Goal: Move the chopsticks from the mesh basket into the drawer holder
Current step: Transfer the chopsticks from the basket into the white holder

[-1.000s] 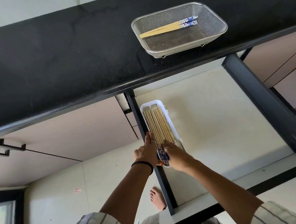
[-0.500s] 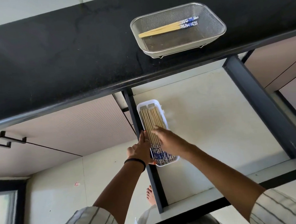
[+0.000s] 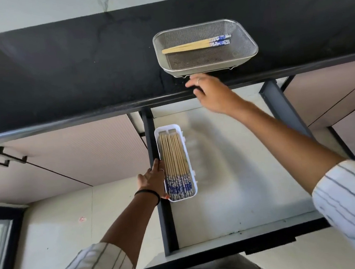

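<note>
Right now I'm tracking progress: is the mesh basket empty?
Not empty. A few chopsticks lie in the basket; the right hand is near it.

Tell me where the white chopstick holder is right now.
The white chopstick holder lies in the open drawer, against its left wall, with the left hand resting on its left edge.
</note>
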Demonstrator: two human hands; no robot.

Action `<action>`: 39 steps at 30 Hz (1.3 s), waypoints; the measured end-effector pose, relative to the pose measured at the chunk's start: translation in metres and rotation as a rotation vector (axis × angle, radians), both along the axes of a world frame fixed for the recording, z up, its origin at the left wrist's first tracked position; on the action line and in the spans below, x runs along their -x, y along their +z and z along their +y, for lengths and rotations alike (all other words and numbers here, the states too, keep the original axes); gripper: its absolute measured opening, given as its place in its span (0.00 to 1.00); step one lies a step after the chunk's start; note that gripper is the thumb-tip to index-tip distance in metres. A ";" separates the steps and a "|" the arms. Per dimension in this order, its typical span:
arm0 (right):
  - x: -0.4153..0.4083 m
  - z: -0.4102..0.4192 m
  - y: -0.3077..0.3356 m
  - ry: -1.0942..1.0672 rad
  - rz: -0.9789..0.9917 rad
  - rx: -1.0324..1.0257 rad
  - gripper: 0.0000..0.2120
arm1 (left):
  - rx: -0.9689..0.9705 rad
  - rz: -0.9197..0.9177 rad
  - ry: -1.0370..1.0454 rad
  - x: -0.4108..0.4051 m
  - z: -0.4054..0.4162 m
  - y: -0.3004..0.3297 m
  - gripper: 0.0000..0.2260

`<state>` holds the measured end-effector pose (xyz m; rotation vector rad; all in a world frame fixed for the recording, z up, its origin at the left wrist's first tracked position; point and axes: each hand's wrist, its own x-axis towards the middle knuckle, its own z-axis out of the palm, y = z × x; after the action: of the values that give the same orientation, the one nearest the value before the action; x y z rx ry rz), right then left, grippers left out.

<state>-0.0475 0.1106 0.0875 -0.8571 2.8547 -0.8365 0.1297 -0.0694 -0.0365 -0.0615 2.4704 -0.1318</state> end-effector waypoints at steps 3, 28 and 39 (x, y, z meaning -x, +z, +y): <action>0.026 0.012 0.019 -0.010 0.053 -0.040 0.16 | 0.001 0.019 0.017 -0.002 0.000 -0.002 0.53; 0.195 0.000 0.010 -0.184 -0.189 -0.426 0.30 | -0.078 0.164 0.219 -0.008 0.013 -0.002 0.52; 0.216 0.001 -0.012 -0.100 0.128 -0.650 0.18 | -0.151 0.121 0.283 -0.008 0.007 -0.008 0.53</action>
<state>-0.2638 0.1115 0.0758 -0.6924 2.9799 0.1692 0.1377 -0.0627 -0.0441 -0.3615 2.5533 0.1848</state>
